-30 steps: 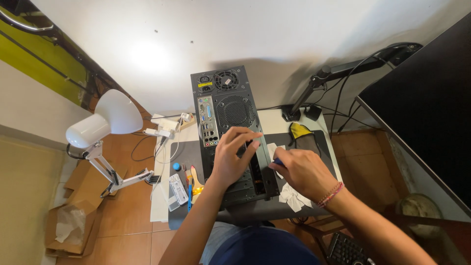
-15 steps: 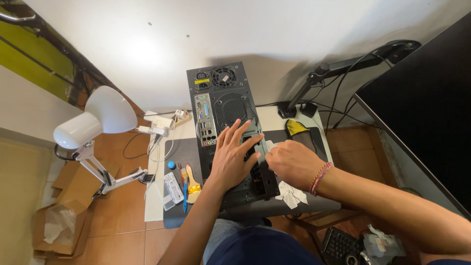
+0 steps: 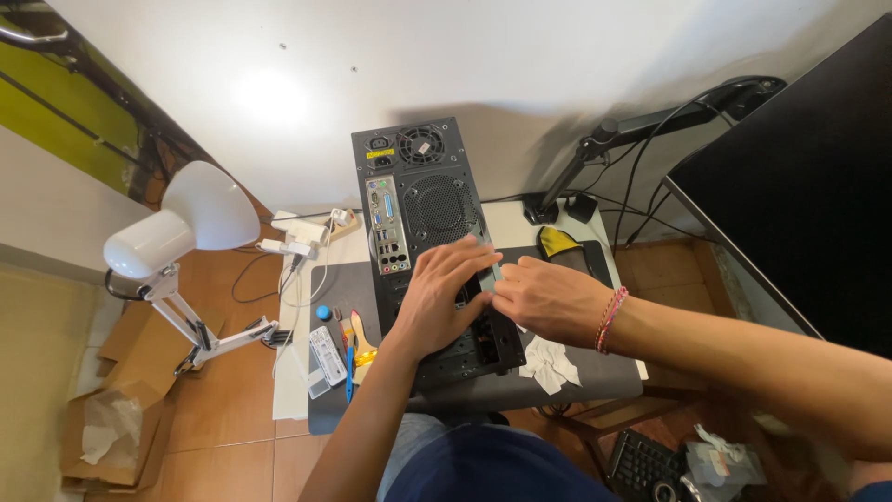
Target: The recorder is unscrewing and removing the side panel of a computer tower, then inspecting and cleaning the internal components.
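Observation:
A black desktop computer case (image 3: 420,200) stands on a dark mat with its rear panel of ports and fan grilles facing me. My left hand (image 3: 444,299) lies flat on the lower rear panel, fingers spread over the expansion slots. My right hand (image 3: 548,299) is beside it at the case's right edge, fingers curled; a thin grey strip, apparently a slot cover (image 3: 494,270), shows at its fingertips. A red thread bracelet is on my right wrist. Whether the fingers pinch the strip is hidden.
A white desk lamp (image 3: 181,223) stands at the left, with a white power strip (image 3: 297,237) and small tools (image 3: 348,349) beside the case. A monitor (image 3: 799,186) on its arm fills the right. A crumpled tissue (image 3: 550,364) lies on the mat; a keyboard (image 3: 641,465) is lower right.
My right hand has slid left toward the case's edge, closing up against my left hand. My left hand stays on the rear panel. My view has shifted slightly.

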